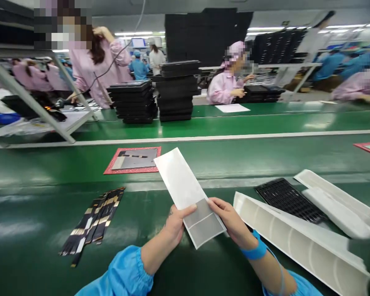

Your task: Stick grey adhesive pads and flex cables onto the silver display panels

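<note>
A long white sheet (180, 181) with a grey lower panel crossed by a pale line is held up, tilted, above the green bench. On its left edge my left hand (176, 224) is closed, with the thumb lying over the front. My right hand (230, 218) pinches the opposite edge near the grey panel, and a blue band circles that wrist. The fingers behind the sheet are hidden. Left of my hands lies a bundle of dark, strip-like flat parts (97, 218). Beyond the sheet sits a red-bordered pad (111, 167) bearing a grey panel with a dark strip.
To the right rest a long white curved tray (296, 238), a black slotted tray (291, 201) and other white pieces (336, 209). Stacks of black trays (175, 90) stand across the green line. Co-workers in pink (223, 88) are on the far side. A metal-framed stand (33, 98) is at left.
</note>
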Available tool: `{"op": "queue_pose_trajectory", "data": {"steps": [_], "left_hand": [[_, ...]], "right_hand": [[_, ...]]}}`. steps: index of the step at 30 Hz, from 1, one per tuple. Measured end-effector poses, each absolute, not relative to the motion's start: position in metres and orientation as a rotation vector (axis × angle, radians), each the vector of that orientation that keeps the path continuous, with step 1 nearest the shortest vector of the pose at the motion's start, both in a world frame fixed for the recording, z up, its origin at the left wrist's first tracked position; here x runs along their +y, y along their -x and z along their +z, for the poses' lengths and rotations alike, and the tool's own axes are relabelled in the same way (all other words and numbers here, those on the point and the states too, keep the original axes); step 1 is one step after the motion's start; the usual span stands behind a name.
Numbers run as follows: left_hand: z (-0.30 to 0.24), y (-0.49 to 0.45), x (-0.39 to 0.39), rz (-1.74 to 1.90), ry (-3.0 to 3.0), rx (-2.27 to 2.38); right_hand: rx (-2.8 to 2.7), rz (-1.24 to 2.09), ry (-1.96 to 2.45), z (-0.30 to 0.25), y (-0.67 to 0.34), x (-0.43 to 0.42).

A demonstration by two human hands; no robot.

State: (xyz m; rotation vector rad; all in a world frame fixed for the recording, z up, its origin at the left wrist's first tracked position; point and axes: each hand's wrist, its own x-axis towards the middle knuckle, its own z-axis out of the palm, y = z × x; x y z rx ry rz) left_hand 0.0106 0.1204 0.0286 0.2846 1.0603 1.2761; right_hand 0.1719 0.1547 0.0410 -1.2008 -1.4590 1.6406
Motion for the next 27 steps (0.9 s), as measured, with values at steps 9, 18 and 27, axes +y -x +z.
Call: {"op": "queue_pose_trajectory", "data": {"steps": [9,18,27], "left_hand": [[0.012,-0.009,0.09,1.294,-0.215,0.972],[0.001,-0.004,0.089,1.266,-0.305,0.972],[0.007,0.002,0.088,1.105,-0.321,0.883]], "right_hand": [[-1.445,1.94,1.105,0.029,-0.177,0.149],[-1.255,2.157,1.203,0.016,-0.166,0.14],[-1.313,2.283,1.157,0.011,-0.172,0.143]]}}
